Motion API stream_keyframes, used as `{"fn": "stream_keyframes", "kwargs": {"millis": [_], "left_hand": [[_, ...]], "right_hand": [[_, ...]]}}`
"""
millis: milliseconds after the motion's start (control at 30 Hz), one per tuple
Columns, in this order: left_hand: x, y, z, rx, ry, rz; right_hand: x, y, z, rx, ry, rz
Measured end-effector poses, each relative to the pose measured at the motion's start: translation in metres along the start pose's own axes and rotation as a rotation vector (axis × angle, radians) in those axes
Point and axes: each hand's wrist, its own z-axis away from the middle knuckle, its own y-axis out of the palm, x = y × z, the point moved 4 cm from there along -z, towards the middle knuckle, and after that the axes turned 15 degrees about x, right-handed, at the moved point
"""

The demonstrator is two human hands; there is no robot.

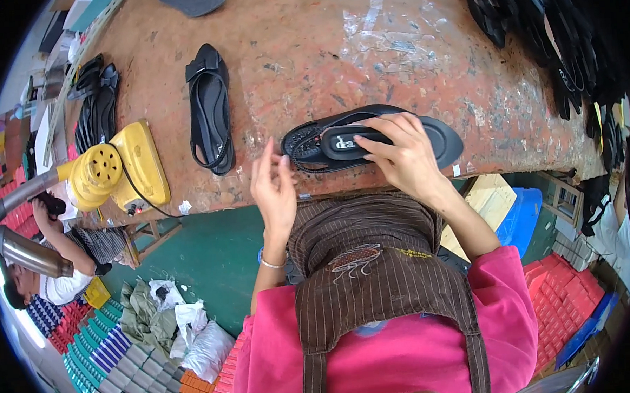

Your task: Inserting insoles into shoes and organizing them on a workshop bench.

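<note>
A black slingback flat [305, 135] with a studded heel strap lies sideways at the table's near edge. Over it is a black insole [445, 140] with a light printed mark on its heel end. My right hand [402, 145] is closed on the middle of this insole, thumb and fingers on its edges, hiding part of it and of the flat below. My left hand [274, 191] is beside the studded strap, fingers stretched out, with nothing in it. Further left, another black slingback flat [210, 103] with a bow rests toe away from me.
A yellow blower-like machine [117, 170] with a metal pipe stands at the table's left, its cable running along the edge. Behind it are more black shoes [99, 107]. Black straps [547, 39] are heaped far right. A co-worker's arm [71, 242] shows at left.
</note>
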Motion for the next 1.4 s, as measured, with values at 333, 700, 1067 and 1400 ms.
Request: {"fn": "stream_keyframes", "kwargs": {"millis": [333, 700, 1067, 1400], "left_hand": [[0.009, 0.017, -0.014, -0.065, 0.015, 0.19], [0.018, 0.016, -0.033, -0.118, 0.0, 0.209], [0.014, 0.01, -0.046, -0.086, -0.162, 0.296], [0.008, 0.045, -0.007, 0.156, -0.125, -0.026]], "right_hand": [[0.011, 0.038, -0.046, -0.011, -0.053, -0.177], [0.012, 0.052, -0.054, 0.116, -0.11, -0.034], [0.024, 0.058, -0.038, 0.324, -0.138, 0.094], [-0.013, -0.005, -0.044, -0.417, 0.409, 0.343]]}}
